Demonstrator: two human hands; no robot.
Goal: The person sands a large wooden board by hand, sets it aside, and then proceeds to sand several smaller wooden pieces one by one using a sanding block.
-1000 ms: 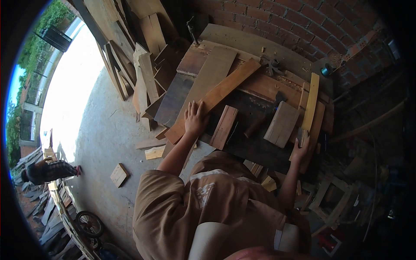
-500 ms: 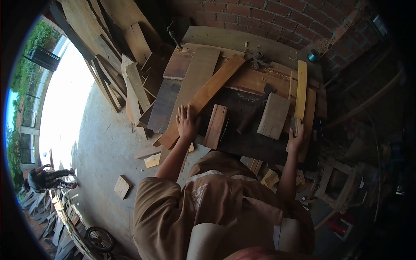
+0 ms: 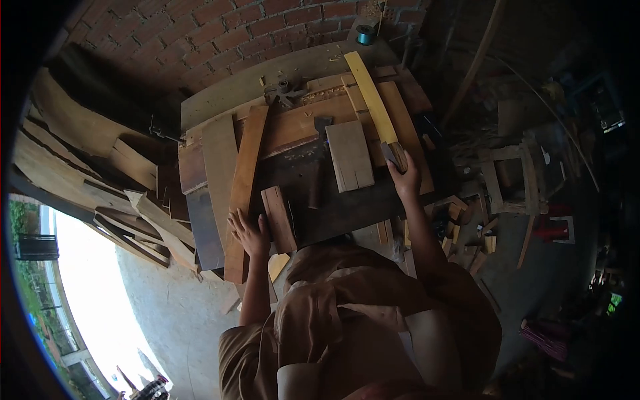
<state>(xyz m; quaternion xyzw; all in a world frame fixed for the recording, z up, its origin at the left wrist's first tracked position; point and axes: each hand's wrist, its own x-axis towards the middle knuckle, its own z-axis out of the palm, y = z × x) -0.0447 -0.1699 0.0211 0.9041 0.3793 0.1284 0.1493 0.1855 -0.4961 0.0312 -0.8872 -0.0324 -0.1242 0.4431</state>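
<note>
My left hand (image 3: pixel 249 232) lies with its fingers spread on the near part of a long reddish-brown plank (image 3: pixel 248 160). That plank rests partly beside a wide, dull brown board (image 3: pixel 219 150). In my right hand (image 3: pixel 405 176) is a small dark block (image 3: pixel 395 156), at the near end of a long yellow wooden strip (image 3: pixel 371 93); whether the fingers also grip the strip is hidden. Between the hands are a short reddish block (image 3: pixel 279 219), a hammer-like tool with a dark handle (image 3: pixel 315 183) and a thick greyish wooden block (image 3: pixel 350 157).
The workbench (image 3: pixel 347 217) stands against a brick wall (image 3: pixel 233 30). A metal clamp-like part (image 3: pixel 285 92) and a teal spool (image 3: pixel 365 35) are at its far side. Boards (image 3: pixel 87 147) lean at the left; a wooden frame (image 3: pixel 513 177) and offcuts lie at the right.
My view has turned to the right, so the bench appears further left and rotated. The reddish-brown plank now lies more in line with the wide board. My right hand stays at the yellow strip's near end.
</note>
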